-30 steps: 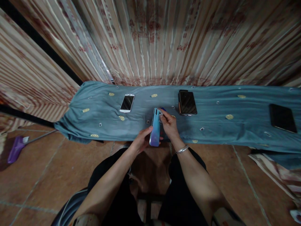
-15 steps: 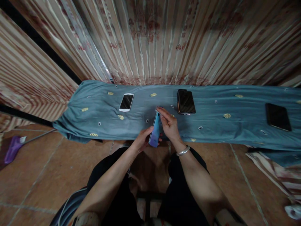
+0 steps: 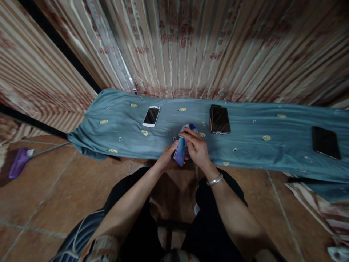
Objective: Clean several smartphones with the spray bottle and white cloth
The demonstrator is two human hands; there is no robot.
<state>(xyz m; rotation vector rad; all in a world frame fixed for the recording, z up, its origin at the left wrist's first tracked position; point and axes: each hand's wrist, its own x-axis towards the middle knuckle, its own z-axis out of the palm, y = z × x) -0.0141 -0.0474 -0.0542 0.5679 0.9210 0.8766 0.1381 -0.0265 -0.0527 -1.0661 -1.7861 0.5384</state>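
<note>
A phone with a blue-to-purple back [image 3: 180, 152] stands on edge between both hands, just over the near edge of the cloth-covered table [image 3: 245, 145]. My left hand [image 3: 167, 157] grips its lower left side. My right hand [image 3: 196, 150], with a silver bangle on the wrist, holds the upper right side, its fingers curled over the top. A small blue and white item [image 3: 190, 127] shows at my right fingertips; what it is cannot be made out.
On the blue cloth lie a white phone [image 3: 151, 116] at the left, a dark phone stack [image 3: 219, 119] right of centre and a black phone [image 3: 326, 142] at the far right. Small cards dot the cloth. Striped curtains [image 3: 191, 47] hang behind. A purple broom [image 3: 18, 163] lies on the floor.
The phone has turned further onto its edge and come closer to me. My right fingers have closed over its top. The camera has shifted slightly.
</note>
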